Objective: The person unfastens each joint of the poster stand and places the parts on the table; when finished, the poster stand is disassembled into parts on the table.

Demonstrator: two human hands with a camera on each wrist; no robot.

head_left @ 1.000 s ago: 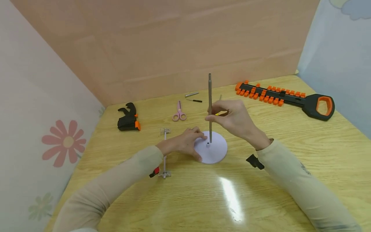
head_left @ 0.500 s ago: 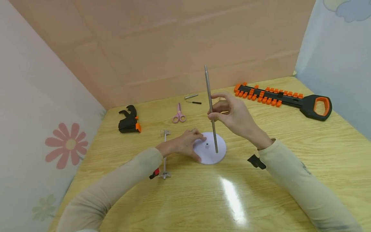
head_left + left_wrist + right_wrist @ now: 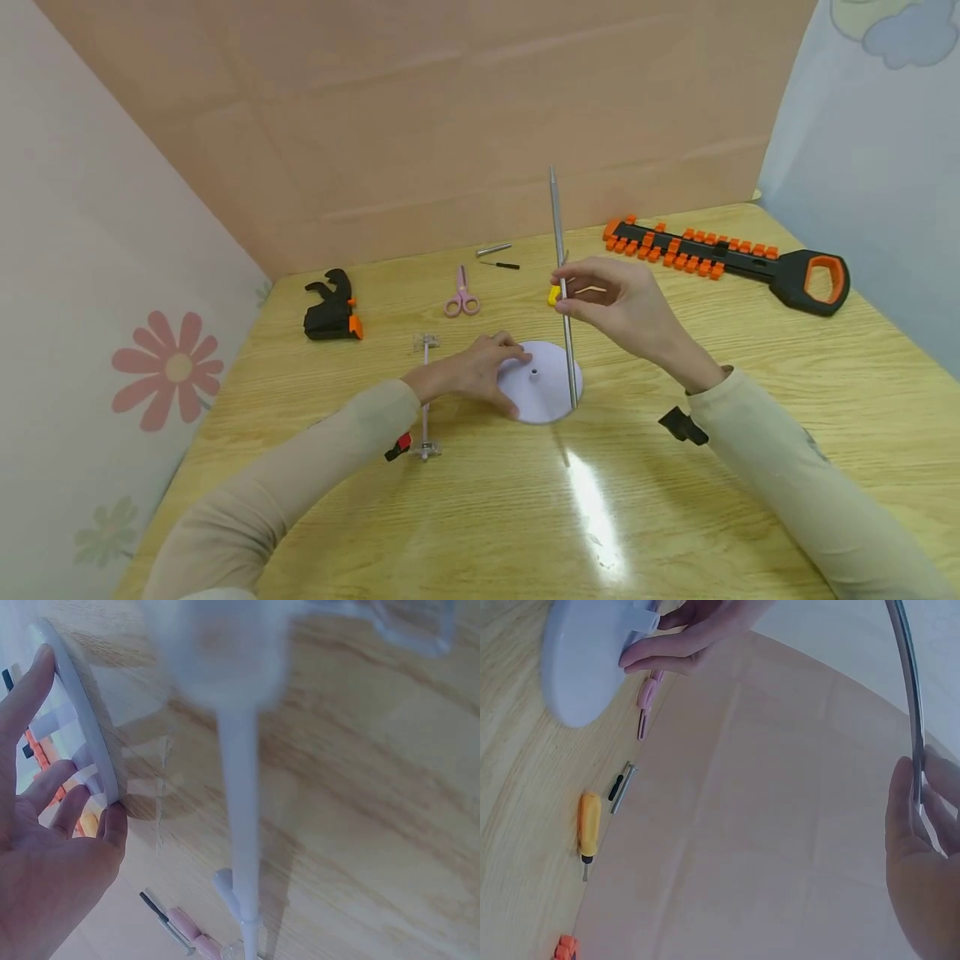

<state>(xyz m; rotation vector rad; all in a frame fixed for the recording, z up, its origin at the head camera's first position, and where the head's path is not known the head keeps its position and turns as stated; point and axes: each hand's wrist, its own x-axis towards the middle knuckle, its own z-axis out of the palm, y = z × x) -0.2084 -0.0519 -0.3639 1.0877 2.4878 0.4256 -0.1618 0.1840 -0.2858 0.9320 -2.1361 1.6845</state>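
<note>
Both forearms, in beige sleeves, reach forward from the bottom corners of the head view and converge near the middle of the desk [image 3: 750, 467]. The left hand [image 3: 472, 371] lies low, palm down, fingers straight and spread, their tips resting on the white round base [image 3: 543, 396]; the left wrist view shows those fingers [image 3: 45, 802] laid against the base's edge. The right hand [image 3: 626, 308] is raised above the desk, wrist bent slightly upward, thumb and fingertips pinching a thin metal rod [image 3: 561, 250] held nearly upright. In the right wrist view the fingers [image 3: 911, 817] close round the rod.
</note>
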